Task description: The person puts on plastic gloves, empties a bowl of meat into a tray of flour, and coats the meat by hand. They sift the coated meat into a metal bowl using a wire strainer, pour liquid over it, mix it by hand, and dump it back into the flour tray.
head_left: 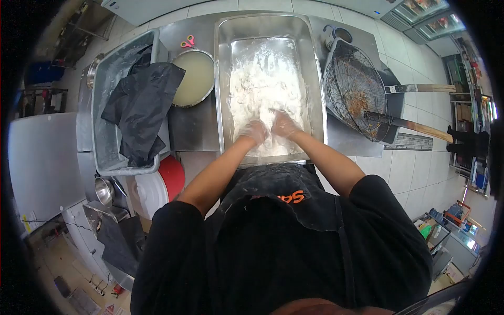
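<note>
Inside the deep metal tray (223, 107), white flour (268, 79) lies in a loose, uneven layer, powdery and clumped into small lumps and ridges. It thins towards the far end, where bare metal shows through a light dusting, and streaks of it mark the side walls. Whether anything is buried in the flour is hard to make out, as the brightest part is washed out.

Both hands are sunk in it near the tray's close end, and they look covered by thin, clear film. Flour surrounds the grip of the left hand (255, 131) and that of the right hand (285, 125), with most of it lying beyond them and a strip between them. The fingertips are hidden, so I cannot tell whether either grip is spread, pressed together or pinching anything.

The tray stands on a metal surface (194, 128). Left of it sit a round bowl (193, 79) of cloudy, pale liquid and pink-handled scissors (187, 41); right of it is a long-handled wire strainer (349, 86). Lettering on the dark apron (273, 184) is partly hidden by folds.
</note>
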A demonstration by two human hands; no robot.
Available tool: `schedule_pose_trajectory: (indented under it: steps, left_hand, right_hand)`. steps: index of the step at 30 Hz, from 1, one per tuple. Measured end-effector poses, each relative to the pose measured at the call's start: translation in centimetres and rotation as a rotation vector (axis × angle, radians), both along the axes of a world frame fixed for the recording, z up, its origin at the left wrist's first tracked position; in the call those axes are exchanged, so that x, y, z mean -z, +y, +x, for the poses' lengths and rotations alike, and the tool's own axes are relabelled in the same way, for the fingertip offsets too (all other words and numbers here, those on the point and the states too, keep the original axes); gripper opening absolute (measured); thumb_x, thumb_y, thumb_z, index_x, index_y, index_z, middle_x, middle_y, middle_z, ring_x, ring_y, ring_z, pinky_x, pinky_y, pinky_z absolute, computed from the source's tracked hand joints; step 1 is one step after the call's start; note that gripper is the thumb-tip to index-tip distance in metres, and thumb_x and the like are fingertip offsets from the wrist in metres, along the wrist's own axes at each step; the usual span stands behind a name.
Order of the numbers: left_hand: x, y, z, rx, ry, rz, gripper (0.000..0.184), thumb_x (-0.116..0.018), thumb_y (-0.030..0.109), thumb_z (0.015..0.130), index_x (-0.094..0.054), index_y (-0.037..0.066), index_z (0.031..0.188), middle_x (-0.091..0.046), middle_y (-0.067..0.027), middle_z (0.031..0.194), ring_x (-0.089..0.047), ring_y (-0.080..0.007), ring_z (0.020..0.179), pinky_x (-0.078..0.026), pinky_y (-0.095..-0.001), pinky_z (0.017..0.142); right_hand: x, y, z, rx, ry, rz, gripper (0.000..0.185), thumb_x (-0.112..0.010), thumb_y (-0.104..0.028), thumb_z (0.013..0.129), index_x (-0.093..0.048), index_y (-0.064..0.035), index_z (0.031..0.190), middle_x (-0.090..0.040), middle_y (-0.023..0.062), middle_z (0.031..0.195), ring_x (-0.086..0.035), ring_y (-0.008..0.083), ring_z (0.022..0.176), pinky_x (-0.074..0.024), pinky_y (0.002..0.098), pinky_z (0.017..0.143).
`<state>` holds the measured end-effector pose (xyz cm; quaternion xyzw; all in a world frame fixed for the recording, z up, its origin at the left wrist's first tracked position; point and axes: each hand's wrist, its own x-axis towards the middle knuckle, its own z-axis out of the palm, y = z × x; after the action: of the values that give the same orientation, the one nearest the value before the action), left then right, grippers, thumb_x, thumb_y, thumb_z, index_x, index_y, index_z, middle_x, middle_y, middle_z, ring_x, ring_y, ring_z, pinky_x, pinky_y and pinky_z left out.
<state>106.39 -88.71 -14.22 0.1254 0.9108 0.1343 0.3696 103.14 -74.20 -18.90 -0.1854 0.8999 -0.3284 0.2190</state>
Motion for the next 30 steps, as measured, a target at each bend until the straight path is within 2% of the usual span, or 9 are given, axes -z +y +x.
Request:
schedule_pose_trajectory:
  steps: [7,8,11,16,20,24,26,29,30]
  left_hand:
    - [-3.9,-1.4,1.0,-0.431,0.014,-0.011,0.058,-0.052,0.048,0.085,-0.066,-0.006,0.099,-0.061,-0.0305,0.105,-0.061,-0.0406,0.1,-0.049,-0.0434,0.085]
    - [-4.3,-1.5,1.2,-0.433,0.01,-0.013,0.058,-0.052,0.048,0.085,-0.066,-0.006,0.099,-0.061,-0.0305,0.105,-0.061,-0.0406,0.1,-0.049,-0.0434,0.085]
    - [-5.6,-1.7,0.9,-0.544,0.016,0.103,0.058,-0.055,0.046,0.082,-0.064,-0.007,0.103,-0.061,-0.0299,0.105,-0.06,-0.0418,0.101,-0.048,-0.0433,0.088]
    - [-8.5,-3.2,-0.2,-0.094,-0.083,0.025,0.073,-0.052,0.044,0.081,-0.04,-0.006,0.134,-0.034,-0.0294,0.141,-0.049,-0.0393,0.12,-0.039,-0.041,0.102]
    - [2.9,-3.2,2.2,0.104,0.228,-0.125,0.077,-0.052,0.034,0.081,-0.025,-0.004,0.142,-0.018,-0.0263,0.15,-0.04,-0.0381,0.128,-0.031,-0.0394,0.109]
    - [3.5,-1.2,3.6,-0.055,-0.03,-0.014,0.072,-0.05,0.028,0.081,-0.028,-0.003,0.142,-0.035,-0.0266,0.141,-0.04,-0.034,0.128,-0.026,-0.038,0.111]
    - [5.2,-1.2,3.4,-0.299,0.022,0.167,0.069,-0.051,0.029,0.08,-0.033,-0.002,0.14,-0.045,-0.0272,0.134,-0.046,-0.0337,0.123,-0.027,-0.0381,0.111]
    - [4.7,-1.1,2.2,0.454,0.149,-0.068,0.054,-0.054,0.033,0.081,-0.056,-0.005,0.118,-0.061,-0.0259,0.11,-0.06,-0.0362,0.102,-0.039,-0.0401,0.102]
    - [2.6,-1.0,2.0,0.218,0.048,-0.064,0.048,-0.054,0.035,0.08,-0.061,-0.006,0.105,-0.064,-0.0233,0.103,-0.062,-0.0367,0.092,-0.044,-0.0419,0.093]
  right_hand:
    - [-3.9,3.0,-1.9,-0.127,-0.098,0.38,0.035,-0.056,-0.025,0.084,-0.062,0.0001,0.108,-0.06,0.029,0.1,-0.06,0.0385,0.095,-0.0474,0.0404,0.087]
    - [-12.9,2.1,-1.9,-0.124,-0.125,0.332,0.041,-0.05,-0.033,0.087,-0.061,0.0043,0.1,-0.061,0.0282,0.098,-0.061,0.0367,0.093,-0.0476,0.0405,0.086]
    - [-7.8,5.0,-4.8,-0.474,-0.229,0.177,0.041,-0.049,-0.032,0.087,-0.061,0.0062,0.098,-0.061,0.0269,0.098,-0.061,0.0357,0.091,-0.0469,0.0422,0.084]
    - [-11.1,5.3,-5.4,-0.575,-0.177,0.355,0.034,-0.049,-0.025,0.084,-0.061,0.004,0.097,-0.062,0.0204,0.095,-0.059,0.0312,0.085,-0.0443,0.0427,0.082]
    - [-7.1,4.3,-3.4,-0.671,0.014,0.653,0.04,-0.053,-0.02,0.079,-0.057,0.0048,0.11,-0.061,0.0208,0.098,-0.059,0.033,0.089,-0.0401,0.0455,0.093]
    - [-1.3,3.1,2.9,-0.285,0.565,0.442,0.048,-0.051,-0.018,0.077,-0.053,0.0043,0.12,-0.06,0.025,0.11,-0.051,0.0382,0.115,-0.0365,0.0489,0.097]
    - [-2.1,2.9,2.3,-0.261,-0.034,0.129,0.056,-0.055,-0.019,0.077,-0.047,0.0057,0.127,-0.06,0.0277,0.109,-0.054,0.0386,0.111,-0.0396,0.0472,0.096]
    - [-1.8,3.9,1.7,-0.198,-0.041,0.094,0.057,-0.056,-0.023,0.08,-0.046,0.0073,0.127,-0.06,0.028,0.106,-0.06,0.037,0.1,-0.0459,0.0461,0.089]
    - [-3.4,3.5,1.5,-0.2,-0.047,0.094,0.057,-0.056,-0.023,0.08,-0.046,0.0073,0.127,-0.06,0.028,0.106,-0.06,0.037,0.1,-0.0459,0.0461,0.089]
